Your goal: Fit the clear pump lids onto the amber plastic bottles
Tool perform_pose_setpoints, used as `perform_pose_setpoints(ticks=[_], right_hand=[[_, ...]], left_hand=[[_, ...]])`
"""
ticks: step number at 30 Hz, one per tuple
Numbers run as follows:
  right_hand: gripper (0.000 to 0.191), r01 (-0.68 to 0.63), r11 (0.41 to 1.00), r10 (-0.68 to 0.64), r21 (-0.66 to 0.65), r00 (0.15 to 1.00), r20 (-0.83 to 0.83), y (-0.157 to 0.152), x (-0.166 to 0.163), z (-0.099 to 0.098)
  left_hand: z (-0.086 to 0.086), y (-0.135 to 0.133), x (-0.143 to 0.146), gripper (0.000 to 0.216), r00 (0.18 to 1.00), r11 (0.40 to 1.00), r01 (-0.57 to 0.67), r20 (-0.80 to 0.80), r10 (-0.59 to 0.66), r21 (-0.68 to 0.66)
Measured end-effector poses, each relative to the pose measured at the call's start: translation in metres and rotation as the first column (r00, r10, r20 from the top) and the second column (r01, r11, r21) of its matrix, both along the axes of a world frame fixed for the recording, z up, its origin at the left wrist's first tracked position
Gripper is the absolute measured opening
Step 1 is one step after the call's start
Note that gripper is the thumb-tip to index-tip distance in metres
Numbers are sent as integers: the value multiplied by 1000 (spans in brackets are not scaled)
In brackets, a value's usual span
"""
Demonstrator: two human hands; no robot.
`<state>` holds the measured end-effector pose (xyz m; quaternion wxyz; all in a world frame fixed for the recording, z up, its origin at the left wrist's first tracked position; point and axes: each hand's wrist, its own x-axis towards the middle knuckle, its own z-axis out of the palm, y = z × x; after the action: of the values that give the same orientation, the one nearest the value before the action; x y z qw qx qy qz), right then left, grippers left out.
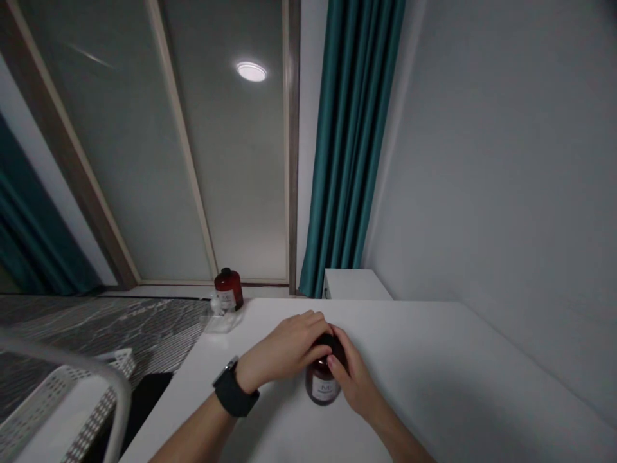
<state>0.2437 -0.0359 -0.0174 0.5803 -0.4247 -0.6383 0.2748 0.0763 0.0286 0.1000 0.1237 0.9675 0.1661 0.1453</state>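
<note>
A dark red-brown bottle [322,387] with a pale label stands upright on the white table, between my two hands. My left hand [294,344], with a black watch on its wrist, is closed around the black cap [330,342] from above; its fingers hide part of the cap. Against the bottle's right side, my right hand [354,373] grips the upper body, thumb in front and fingers behind. A second red-brown bottle [234,283], also labelled and black-capped, sits at the table's far left corner with a clear plastic piece [223,323] in front of it.
The white table [409,360] runs along the grey wall on the right. A white perforated basket [43,395] and a curved pale rail [118,392] are at lower left. A white cabinet [357,283], teal curtain [354,141] and frosted sliding door [231,173] stand beyond.
</note>
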Motion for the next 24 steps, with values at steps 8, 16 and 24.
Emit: perform_pose_setpoints(ticks=[8, 16, 24], right_hand=[[40, 47, 998, -47, 38, 999, 14, 0, -5, -2], [36, 64, 991, -73, 114, 995, 71, 0, -8, 1], [37, 57, 989, -65, 139, 997, 53, -3, -4, 3]], left_hand=[[-4, -5, 3, 13, 996, 996, -84, -39, 85, 41], [-2, 1, 0, 26, 988, 989, -145, -45, 145, 4], [8, 7, -15, 22, 999, 987, -14, 26, 18, -158]])
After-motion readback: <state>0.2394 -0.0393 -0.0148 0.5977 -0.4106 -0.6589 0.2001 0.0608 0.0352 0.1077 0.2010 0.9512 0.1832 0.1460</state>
